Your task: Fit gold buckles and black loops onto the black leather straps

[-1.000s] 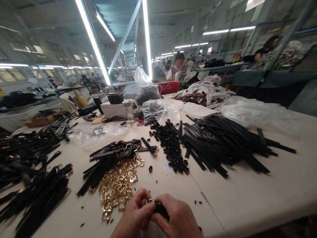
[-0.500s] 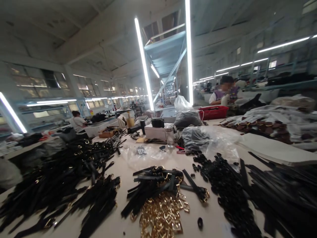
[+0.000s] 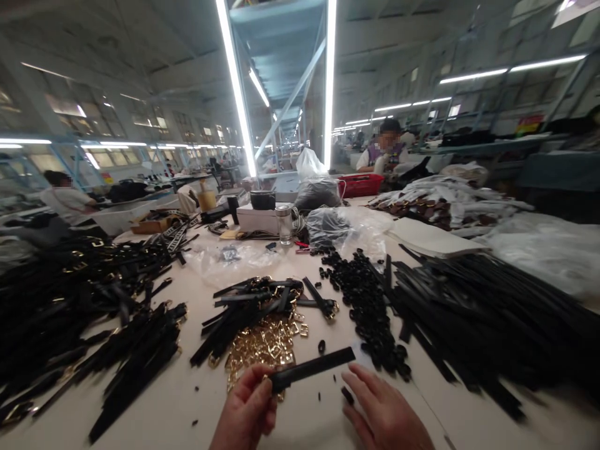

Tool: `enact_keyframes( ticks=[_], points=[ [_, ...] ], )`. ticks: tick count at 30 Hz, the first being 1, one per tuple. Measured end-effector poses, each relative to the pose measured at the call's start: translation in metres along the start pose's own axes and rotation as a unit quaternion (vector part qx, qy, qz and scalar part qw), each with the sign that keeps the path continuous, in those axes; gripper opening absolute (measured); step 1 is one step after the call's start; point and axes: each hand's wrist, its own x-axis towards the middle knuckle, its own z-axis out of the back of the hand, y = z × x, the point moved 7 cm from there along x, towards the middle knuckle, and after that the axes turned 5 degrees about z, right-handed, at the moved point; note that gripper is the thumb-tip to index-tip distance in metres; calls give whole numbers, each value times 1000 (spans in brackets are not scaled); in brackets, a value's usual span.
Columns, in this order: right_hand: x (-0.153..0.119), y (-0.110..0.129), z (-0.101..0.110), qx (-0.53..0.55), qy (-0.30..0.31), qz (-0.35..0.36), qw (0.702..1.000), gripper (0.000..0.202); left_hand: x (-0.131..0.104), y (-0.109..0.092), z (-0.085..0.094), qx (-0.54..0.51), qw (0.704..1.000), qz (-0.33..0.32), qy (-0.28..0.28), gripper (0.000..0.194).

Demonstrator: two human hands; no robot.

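Note:
My left hand (image 3: 248, 406) pinches a short, flat black strap (image 3: 319, 367) at one end, and its other end points right. Low on the right is my right hand (image 3: 379, 406), with a small black loop (image 3: 347, 395) between its thumb and fingers, just below the strap's free end. Behind my left hand lies a heap of gold buckles (image 3: 260, 344). Black straps with buckles fitted (image 3: 253, 306) rest against that heap on its far side. One loose black loop (image 3: 321, 346) sits on the table, beyond the held strap.
Many black loops (image 3: 370, 312) form a long pile at centre right. Plain black straps (image 3: 469, 294) are stacked right; buckled ones (image 3: 135, 350) cover the left. A glass jar (image 3: 284, 226), plastic bags (image 3: 328, 226) and a red bin (image 3: 360, 185) stand behind. Co-workers (image 3: 384, 150) sit farther off.
Both my hands have come into view from below, the left with a strap and the right with a small loop. The view has turned right and tilted down.

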Motion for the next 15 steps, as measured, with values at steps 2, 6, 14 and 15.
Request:
enact_keyframes(
  ticks=[2, 6, 14, 15],
  points=[
    [3, 6, 12, 17, -20, -32, 999, 40, -4, 10, -14, 36, 999, 2, 36, 53],
    [4, 22, 43, 79, -53, -105, 990, 28, -13, 21, -37, 104, 989, -15, 105, 48],
    [26, 48, 77, -28, -31, 34, 999, 28, -27, 26, -57, 177, 961, -54, 204, 34],
    [25, 45, 73, 6, -21, 13, 1000, 20, -28, 26, -58, 186, 960, -56, 200, 34]
  ],
)
